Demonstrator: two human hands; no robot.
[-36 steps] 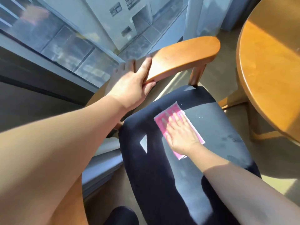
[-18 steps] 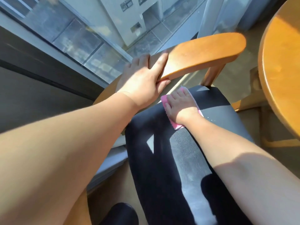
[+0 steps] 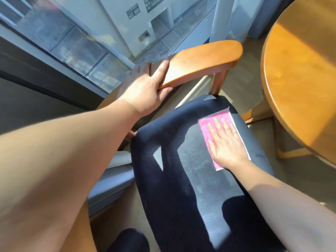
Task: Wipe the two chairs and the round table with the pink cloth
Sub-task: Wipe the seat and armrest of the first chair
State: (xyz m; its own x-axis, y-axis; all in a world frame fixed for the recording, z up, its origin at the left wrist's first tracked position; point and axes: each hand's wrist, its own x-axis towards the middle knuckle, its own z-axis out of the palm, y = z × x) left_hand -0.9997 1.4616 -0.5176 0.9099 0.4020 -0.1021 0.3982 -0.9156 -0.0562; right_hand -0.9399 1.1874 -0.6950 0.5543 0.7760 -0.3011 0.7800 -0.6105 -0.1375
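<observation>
Where the view begins, at the bottom edge, a dark rounded shape (image 3: 128,240) sits over the pale floor (image 3: 125,211); it may be a knee or a shoe, but it is too cropped to tell. From either side the bare left forearm (image 3: 63,151) and bare right forearm (image 3: 281,206) reach forward over the dark navy padded chair seat (image 3: 181,188), which is crossed by sunlight and hard shadows. Farther along that seat, toward its far right part on the side facing the table, the pink rectangular cloth (image 3: 204,127) lies flat, a pale edge showing along its right side. The right hand (image 3: 226,144) lies palm down on top of it, fingers straight and slightly spread, pressing the cloth against the fabric without curling round it. Beyond and to the left, the left hand (image 3: 145,93) grasps the orange-brown wooden armrest (image 3: 203,59): its fingers lie over the top face and the thumb hooks under the near edge. To the right, apart from the seat, stands the round orange-brown wooden table (image 3: 300,73), partly in sun. Farthest off, behind the armrest, a large glass window (image 3: 81,46) shows a blurred building outside.
</observation>
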